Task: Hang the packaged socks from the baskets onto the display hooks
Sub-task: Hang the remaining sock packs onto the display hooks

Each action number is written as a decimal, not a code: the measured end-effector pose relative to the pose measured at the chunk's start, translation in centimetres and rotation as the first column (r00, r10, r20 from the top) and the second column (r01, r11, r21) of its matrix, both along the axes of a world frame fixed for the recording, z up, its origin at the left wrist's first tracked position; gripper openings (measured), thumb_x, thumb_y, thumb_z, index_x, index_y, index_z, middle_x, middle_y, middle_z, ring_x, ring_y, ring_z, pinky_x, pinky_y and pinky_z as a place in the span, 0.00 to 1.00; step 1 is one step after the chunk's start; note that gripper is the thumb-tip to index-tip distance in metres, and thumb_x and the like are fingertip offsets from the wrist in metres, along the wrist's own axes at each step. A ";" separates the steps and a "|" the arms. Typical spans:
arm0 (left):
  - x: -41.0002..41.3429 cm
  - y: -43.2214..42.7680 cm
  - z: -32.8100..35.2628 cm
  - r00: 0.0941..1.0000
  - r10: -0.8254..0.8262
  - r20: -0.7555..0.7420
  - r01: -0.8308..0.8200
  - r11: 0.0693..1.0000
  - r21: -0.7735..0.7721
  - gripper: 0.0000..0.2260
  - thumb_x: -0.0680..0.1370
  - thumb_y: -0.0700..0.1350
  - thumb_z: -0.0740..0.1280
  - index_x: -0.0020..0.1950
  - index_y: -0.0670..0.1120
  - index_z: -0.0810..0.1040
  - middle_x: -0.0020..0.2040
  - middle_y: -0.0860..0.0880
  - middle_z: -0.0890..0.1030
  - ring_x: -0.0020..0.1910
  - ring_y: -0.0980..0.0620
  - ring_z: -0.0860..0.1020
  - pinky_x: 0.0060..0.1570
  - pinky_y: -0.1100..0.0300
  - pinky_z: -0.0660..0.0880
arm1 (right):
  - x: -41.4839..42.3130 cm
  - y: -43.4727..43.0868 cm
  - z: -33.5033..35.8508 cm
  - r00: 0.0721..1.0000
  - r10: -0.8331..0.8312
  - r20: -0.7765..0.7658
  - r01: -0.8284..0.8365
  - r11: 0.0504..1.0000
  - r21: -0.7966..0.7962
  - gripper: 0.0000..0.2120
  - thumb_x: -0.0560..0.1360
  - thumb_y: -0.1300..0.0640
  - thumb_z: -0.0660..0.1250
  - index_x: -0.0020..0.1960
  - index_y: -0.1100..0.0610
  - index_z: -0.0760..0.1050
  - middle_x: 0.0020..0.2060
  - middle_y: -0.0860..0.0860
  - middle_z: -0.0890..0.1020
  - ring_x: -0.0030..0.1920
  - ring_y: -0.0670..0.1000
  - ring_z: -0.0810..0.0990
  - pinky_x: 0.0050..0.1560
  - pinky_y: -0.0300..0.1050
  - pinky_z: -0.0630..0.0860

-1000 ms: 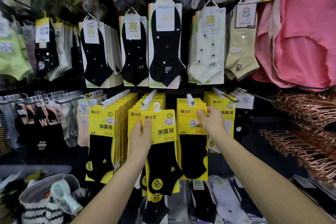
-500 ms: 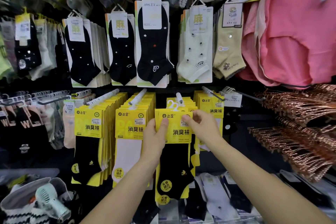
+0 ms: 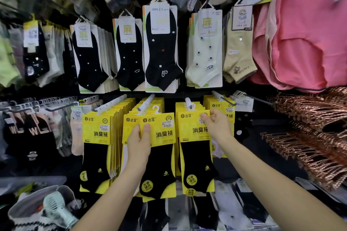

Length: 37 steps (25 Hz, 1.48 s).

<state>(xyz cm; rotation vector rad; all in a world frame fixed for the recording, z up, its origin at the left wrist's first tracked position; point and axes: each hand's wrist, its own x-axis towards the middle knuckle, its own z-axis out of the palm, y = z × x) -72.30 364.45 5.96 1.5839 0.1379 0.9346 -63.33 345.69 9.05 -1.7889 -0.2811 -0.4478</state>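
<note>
My left hand (image 3: 139,143) grips a yellow-carded pack of black socks (image 3: 161,157) by its left edge. I hold it in front of the second white display hook (image 3: 146,101), and its small white hanger (image 3: 157,109) is just below the hook's tip. My right hand (image 3: 216,127) pinches the top right corner of another yellow sock pack (image 3: 195,148), which hangs at the front of the third display hook (image 3: 188,103). Further yellow packs fill the first hook (image 3: 112,103) and the fourth hook (image 3: 218,96).
An upper row of dotted black and pale socks (image 3: 161,50) hangs above. Pink garments (image 3: 308,33) and stacked copper hangers (image 3: 317,131) crowd the right. A bag holding a mint hand fan (image 3: 56,206) sits at bottom left. Loose sock packs (image 3: 225,206) lie below the display.
Half a second ago both hands held packs at the third hook. One pack now hangs there under my right hand, and my left hand has moved back left with a pack to the second hook.
</note>
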 end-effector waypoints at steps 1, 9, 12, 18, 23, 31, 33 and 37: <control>-0.1 0.3 0.1 1.000 0.010 0.007 -0.010 1.000 0.018 0.12 0.81 0.47 0.59 0.40 0.43 0.71 0.37 0.48 0.74 0.35 0.53 0.70 0.37 0.57 0.69 | 0.1 0.4 -0.1 1.000 -0.013 0.000 0.013 0.999 -0.044 0.11 0.77 0.52 0.65 0.51 0.60 0.72 0.35 0.46 0.76 0.40 0.47 0.75 0.39 0.39 0.75; -0.2 -0.6 0.7 0.997 -0.079 -0.014 0.080 0.995 0.066 0.11 0.81 0.46 0.59 0.39 0.46 0.70 0.36 0.48 0.73 0.35 0.52 0.70 0.36 0.61 0.68 | 0.8 0.1 -0.2 0.993 -0.112 0.028 0.115 0.975 -0.191 0.16 0.75 0.47 0.66 0.53 0.58 0.73 0.43 0.52 0.79 0.44 0.53 0.77 0.38 0.47 0.73; 0.4 -2.6 0.2 0.984 -0.165 -0.073 0.172 0.980 0.097 0.08 0.80 0.46 0.60 0.41 0.48 0.74 0.38 0.52 0.78 0.37 0.54 0.75 0.36 0.66 0.71 | 0.0 -1.3 -0.4 0.977 -0.127 0.171 0.162 0.965 -0.208 0.14 0.74 0.43 0.65 0.48 0.52 0.70 0.35 0.44 0.74 0.39 0.47 0.75 0.37 0.41 0.71; 2.2 -6.4 0.5 0.964 -0.247 -0.102 0.255 0.965 0.066 0.05 0.80 0.47 0.61 0.47 0.51 0.76 0.45 0.52 0.81 0.43 0.57 0.80 0.37 0.68 0.75 | -1.2 -2.1 -0.5 0.975 0.165 0.148 -0.124 0.959 -0.254 0.05 0.76 0.50 0.65 0.45 0.51 0.74 0.35 0.51 0.79 0.36 0.47 0.75 0.38 0.40 0.72; 3.8 -7.2 1.7 0.975 -0.202 -0.094 0.201 0.979 -0.025 0.06 0.79 0.42 0.62 0.54 0.49 0.70 0.48 0.52 0.79 0.44 0.59 0.79 0.37 0.69 0.75 | 0.7 -2.0 1.4 0.989 0.067 0.134 -0.026 0.958 -0.287 0.08 0.76 0.52 0.64 0.50 0.57 0.75 0.31 0.51 0.73 0.33 0.50 0.70 0.34 0.44 0.67; 5.0 -5.4 1.0 0.981 -0.051 -0.187 0.066 0.995 0.073 0.16 0.77 0.41 0.64 0.64 0.43 0.69 0.62 0.46 0.74 0.57 0.52 0.74 0.55 0.61 0.73 | 1.8 -0.7 0.4 0.997 -0.037 0.071 0.063 0.907 -0.417 0.16 0.75 0.45 0.65 0.55 0.55 0.74 0.34 0.43 0.71 0.42 0.50 0.73 0.34 0.41 0.67; 5.6 -5.4 1.5 0.970 -0.083 -0.227 0.112 0.987 0.119 0.23 0.77 0.43 0.65 0.70 0.44 0.64 0.68 0.46 0.70 0.66 0.50 0.69 0.66 0.52 0.68 | 1.7 -0.9 -0.3 0.993 -0.098 0.059 0.113 0.928 -0.355 0.19 0.70 0.40 0.68 0.51 0.52 0.70 0.39 0.44 0.75 0.43 0.49 0.75 0.38 0.45 0.71; 6.8 -5.4 3.0 0.895 -0.287 -0.341 0.319 0.947 0.038 0.35 0.76 0.49 0.67 0.77 0.49 0.50 0.76 0.49 0.59 0.73 0.49 0.60 0.67 0.55 0.60 | 2.6 -0.9 -0.9 0.991 0.120 -0.062 -0.130 0.970 -0.203 0.39 0.69 0.45 0.72 0.73 0.55 0.58 0.68 0.50 0.69 0.66 0.51 0.68 0.60 0.44 0.68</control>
